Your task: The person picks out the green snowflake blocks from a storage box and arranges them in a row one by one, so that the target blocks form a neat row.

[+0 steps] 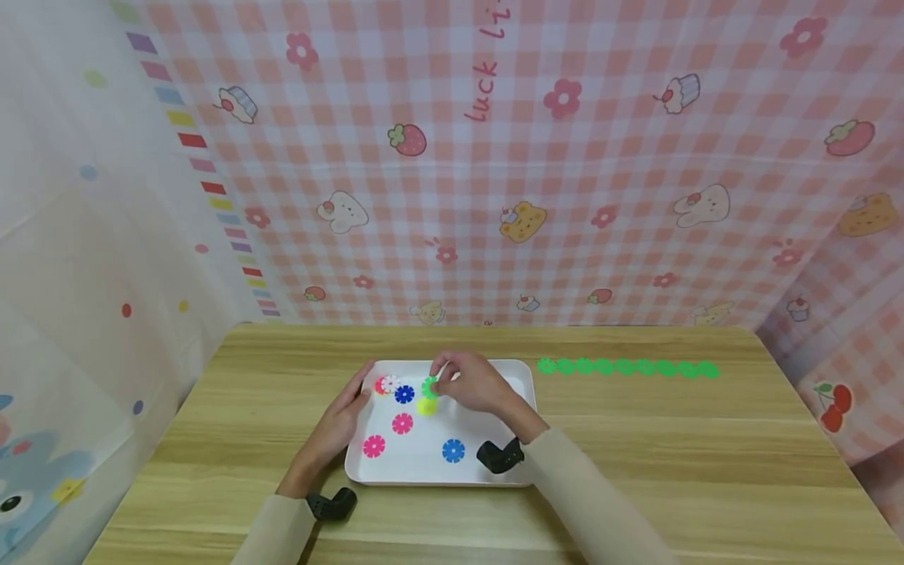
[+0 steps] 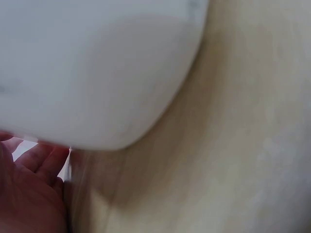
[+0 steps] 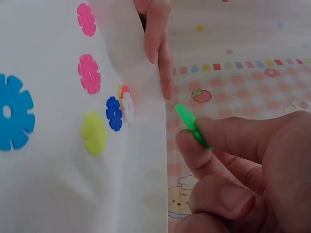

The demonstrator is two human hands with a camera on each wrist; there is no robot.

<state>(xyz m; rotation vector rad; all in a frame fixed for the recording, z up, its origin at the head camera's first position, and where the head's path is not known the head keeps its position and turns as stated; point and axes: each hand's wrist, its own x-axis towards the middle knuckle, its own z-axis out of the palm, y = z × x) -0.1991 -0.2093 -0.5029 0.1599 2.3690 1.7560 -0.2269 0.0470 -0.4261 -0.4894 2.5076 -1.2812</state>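
Between its thumb and index finger, my right hand pinches a green notched plastic disc, held above the white tray. My left hand grips the tray's left rim, its fingers along the edge; in the left wrist view only part of that hand shows beside a tray corner. In the tray lie a yellow disc, a dark blue disc, a white disc overlapping reddish and yellow ones, two pink discs and a light blue disc.
A row of several green discs runs along the back of the wooden table, to the right of the tray. Behind the table hangs a pink checked cloth. Black wrist cameras sit on both wrists.
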